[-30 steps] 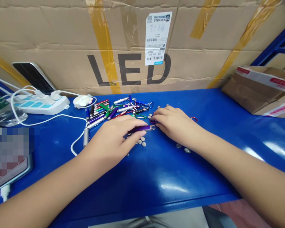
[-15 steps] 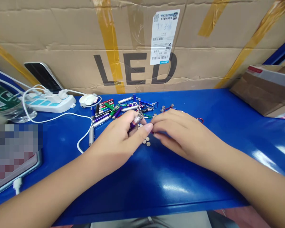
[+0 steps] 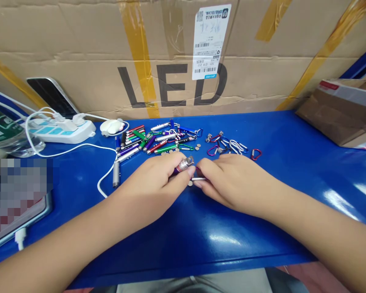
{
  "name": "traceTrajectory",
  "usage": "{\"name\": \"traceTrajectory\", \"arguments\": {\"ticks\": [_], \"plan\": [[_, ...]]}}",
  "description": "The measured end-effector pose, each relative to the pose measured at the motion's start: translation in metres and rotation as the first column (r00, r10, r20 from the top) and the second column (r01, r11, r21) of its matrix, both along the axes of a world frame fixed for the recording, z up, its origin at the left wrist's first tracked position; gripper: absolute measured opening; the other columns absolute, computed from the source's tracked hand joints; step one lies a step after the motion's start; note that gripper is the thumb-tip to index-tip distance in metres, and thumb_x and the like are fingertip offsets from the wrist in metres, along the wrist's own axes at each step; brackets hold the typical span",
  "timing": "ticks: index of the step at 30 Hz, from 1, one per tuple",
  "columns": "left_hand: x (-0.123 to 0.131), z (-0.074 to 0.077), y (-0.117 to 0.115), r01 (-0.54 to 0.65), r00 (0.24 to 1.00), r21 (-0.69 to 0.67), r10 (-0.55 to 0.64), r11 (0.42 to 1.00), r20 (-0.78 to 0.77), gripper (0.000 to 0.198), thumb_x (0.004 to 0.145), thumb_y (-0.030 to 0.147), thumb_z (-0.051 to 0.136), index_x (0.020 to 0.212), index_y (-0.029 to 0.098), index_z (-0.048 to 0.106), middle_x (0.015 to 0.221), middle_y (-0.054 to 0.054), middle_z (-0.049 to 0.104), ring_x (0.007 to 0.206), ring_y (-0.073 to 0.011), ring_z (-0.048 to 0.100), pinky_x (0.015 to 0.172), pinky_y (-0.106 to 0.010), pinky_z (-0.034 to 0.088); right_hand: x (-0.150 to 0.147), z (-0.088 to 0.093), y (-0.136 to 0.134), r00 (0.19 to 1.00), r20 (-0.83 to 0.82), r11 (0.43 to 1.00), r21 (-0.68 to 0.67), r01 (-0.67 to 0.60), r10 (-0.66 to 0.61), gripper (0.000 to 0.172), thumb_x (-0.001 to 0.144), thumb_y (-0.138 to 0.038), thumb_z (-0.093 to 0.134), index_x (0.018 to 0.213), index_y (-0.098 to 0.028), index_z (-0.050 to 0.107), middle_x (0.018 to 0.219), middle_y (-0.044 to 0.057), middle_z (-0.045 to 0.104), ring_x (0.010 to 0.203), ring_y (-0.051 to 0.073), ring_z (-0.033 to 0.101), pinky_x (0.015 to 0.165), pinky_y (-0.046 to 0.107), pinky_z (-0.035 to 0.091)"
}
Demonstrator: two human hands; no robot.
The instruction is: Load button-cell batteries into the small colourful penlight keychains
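Observation:
My left hand (image 3: 158,179) is closed around a small purple mini flashlight (image 3: 186,163), whose ribbed silver end points up past the thumb. My right hand (image 3: 234,177) pinches a carabiner (image 3: 199,178); a silver bar of it shows between the hands, and the fingers hide most of the rest. Both hands' fingertips come close together by the flashlight's end. A small button cell (image 3: 190,183) lies just below them. Behind the left hand is a pile of colored mini flashlights (image 3: 158,146), some with clips. Loose carabiners (image 3: 236,146) lie beyond the right hand.
A white power strip (image 3: 70,132) with cables and a bottle (image 3: 3,130) stand at left, near a propped black phone (image 3: 53,97). Another device (image 3: 18,195) lies in front. A large cardboard box (image 3: 94,53) walls the back; a smaller box (image 3: 338,114) sits at right.
Both hands have turned slightly and moved a little. A silver bar of the carabiner now shows between them, and the loose carabiners behind the right hand have come into sight.

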State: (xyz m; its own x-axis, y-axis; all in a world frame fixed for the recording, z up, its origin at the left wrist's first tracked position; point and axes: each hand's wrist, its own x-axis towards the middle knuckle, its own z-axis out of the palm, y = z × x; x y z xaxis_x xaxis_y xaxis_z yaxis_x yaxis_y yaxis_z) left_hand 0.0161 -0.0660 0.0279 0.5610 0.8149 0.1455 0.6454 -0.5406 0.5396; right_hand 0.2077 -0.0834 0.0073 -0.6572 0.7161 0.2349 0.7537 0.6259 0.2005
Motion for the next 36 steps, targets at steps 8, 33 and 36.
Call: {"name": "traceTrajectory", "arguments": {"ticks": [8,33,36], "plan": [[-0.005,-0.005,0.006,0.020,0.999,-0.095,-0.024,0.995,-0.041,0.029,0.090,0.039,0.045,0.068,0.021,0.045,0.061,0.003,0.051,0.054,-0.0125,0.044,0.049,-0.025,0.031,0.000,0.000,0.002,0.989,-0.019,0.989,-0.012,0.149,-0.149,0.024,0.095,-0.032,0.032,0.089,-0.017,0.050,0.055,0.005,0.060,0.046,0.019,0.055,0.050,0.030,0.021],[-0.051,-0.013,0.084,-0.279,0.959,0.093,0.283,0.956,-0.029,0.040,0.085,0.034,0.053,0.122,0.016,0.054,0.111,-0.012,0.066,0.098,-0.0250,0.062,0.088,-0.041,0.050,0.012,0.013,0.004,0.901,-0.319,0.905,-0.395,0.154,-0.293,0.038,0.096,-0.036,0.042,0.128,-0.017,0.047,0.067,0.000,0.065,0.060,0.019,0.062,0.054,0.027,0.038],[-0.059,-0.014,0.096,-0.299,0.954,0.160,0.292,0.941,0.069,0.061,0.085,0.028,0.053,0.142,0.018,0.036,0.137,-0.015,0.052,0.114,-0.0252,0.058,0.097,-0.042,0.046,0.013,0.009,0.004,0.916,-0.297,0.905,-0.404,0.134,-0.268,0.042,0.095,-0.036,0.045,0.132,-0.017,0.047,0.070,0.002,0.067,0.059,0.018,0.062,0.053,0.027,0.039]]}}
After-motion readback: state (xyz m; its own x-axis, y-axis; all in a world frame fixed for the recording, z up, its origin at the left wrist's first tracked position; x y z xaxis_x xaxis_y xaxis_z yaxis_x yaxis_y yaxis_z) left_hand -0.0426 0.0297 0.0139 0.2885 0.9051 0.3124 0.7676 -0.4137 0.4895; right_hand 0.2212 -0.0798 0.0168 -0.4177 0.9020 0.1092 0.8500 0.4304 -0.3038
